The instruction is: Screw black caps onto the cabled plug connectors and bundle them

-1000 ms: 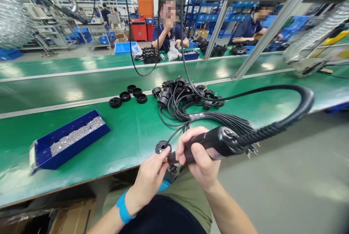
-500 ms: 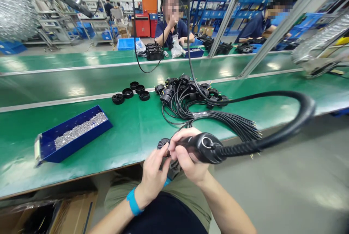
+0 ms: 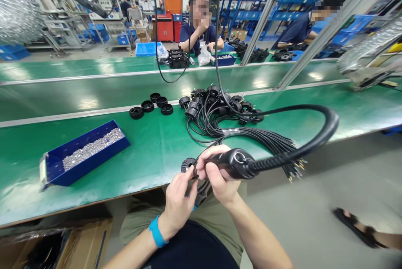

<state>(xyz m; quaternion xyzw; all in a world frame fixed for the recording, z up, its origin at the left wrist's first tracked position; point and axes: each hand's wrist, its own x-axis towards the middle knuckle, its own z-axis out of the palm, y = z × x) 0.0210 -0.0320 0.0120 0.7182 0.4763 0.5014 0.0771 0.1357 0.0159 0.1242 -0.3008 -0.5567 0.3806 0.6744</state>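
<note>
Power screwdriver (image 3: pixel 231 163) wrapped in right hand (image 3: pixel 220 179), left hand (image 3: pixel 179 197) at its nose, can't tell if pinching, beside ribbed black housing (image 3: pixel 186 163) at bench's (image 3: pixel 147 177) front edge; likely best held square, steady.

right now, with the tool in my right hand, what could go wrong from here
Your left hand has its fingertips close to the front of the tool in your right hand, so a slip might pinch them. The tool's thick cord crosses the cable ends in this view and could snag. Those ends stick out past the edge of the table, where someone passing might brush them.
</note>
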